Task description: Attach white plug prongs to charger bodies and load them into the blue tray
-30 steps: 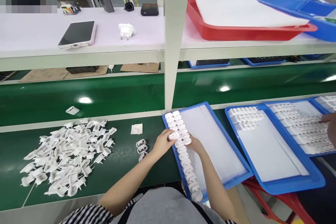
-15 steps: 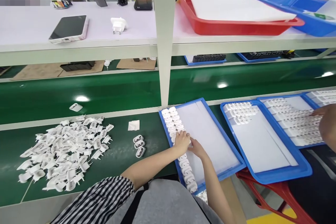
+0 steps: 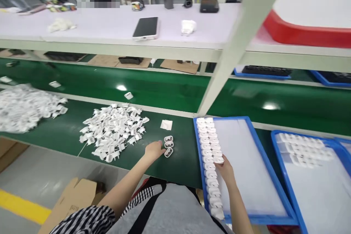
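Observation:
My left hand [image 3: 153, 150] lies on the green bench, its fingers loosely curled beside three small white parts [image 3: 168, 146] set in a short column; it holds nothing I can see. My right hand [image 3: 226, 168] rests in the blue tray [image 3: 260, 142], fingertips against the two rows of white plug adapters [image 3: 210, 153] along the tray's left side. A loose heap of white plug adapters [image 3: 113, 129] lies to the left of my left hand.
A second heap of white parts [image 3: 24, 106] lies far left. A small white square [image 3: 166, 124] sits near the three parts. Another blue tray [image 3: 315, 168] with adapters is at right. The shelf above holds a phone [image 3: 146, 28], a white adapter [image 3: 188, 26] and a red tray [image 3: 307, 33]. A cardboard box [image 3: 72, 199] stands on the floor.
My left hand has left the tray's rows and moved left to the three small parts on the bench. The view has swung left; my right hand stays at the rows.

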`<state>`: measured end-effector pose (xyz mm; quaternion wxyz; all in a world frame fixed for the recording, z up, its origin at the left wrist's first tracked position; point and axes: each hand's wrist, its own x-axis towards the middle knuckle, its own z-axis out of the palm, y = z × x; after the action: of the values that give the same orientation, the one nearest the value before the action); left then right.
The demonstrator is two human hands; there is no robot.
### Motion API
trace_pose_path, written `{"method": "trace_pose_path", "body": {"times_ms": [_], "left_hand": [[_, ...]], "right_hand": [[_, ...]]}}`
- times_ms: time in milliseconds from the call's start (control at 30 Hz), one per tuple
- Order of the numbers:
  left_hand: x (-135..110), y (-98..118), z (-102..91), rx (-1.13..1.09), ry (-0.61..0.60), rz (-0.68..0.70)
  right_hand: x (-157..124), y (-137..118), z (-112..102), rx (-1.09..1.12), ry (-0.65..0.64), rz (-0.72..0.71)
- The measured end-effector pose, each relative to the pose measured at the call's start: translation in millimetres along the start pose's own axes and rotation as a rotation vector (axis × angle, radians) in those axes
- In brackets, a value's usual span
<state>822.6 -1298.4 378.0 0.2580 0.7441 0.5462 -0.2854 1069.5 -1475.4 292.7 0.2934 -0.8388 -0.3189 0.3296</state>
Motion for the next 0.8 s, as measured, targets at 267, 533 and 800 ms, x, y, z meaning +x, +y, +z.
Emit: {"method": "trace_pose_path", "body": {"times_ms": [267,533,800], "left_hand": [[30.5,-66.2,-17.5,-0.102,-0.066,-0.112],[51.2,-50.4,19.6,-0.143,-0.079,0.228],[184.7,-141.0,-101.3,-0.306,0.746,-0.130]], "right_hand": [[-20.0,-5.3,-33.7,-0.043,0.203,0.138],[-44.2,-109.5,71.4,0.250,0.141,0.023],[-33.8,-110.6,146.6,0.246,0.183,-0.084]]}}
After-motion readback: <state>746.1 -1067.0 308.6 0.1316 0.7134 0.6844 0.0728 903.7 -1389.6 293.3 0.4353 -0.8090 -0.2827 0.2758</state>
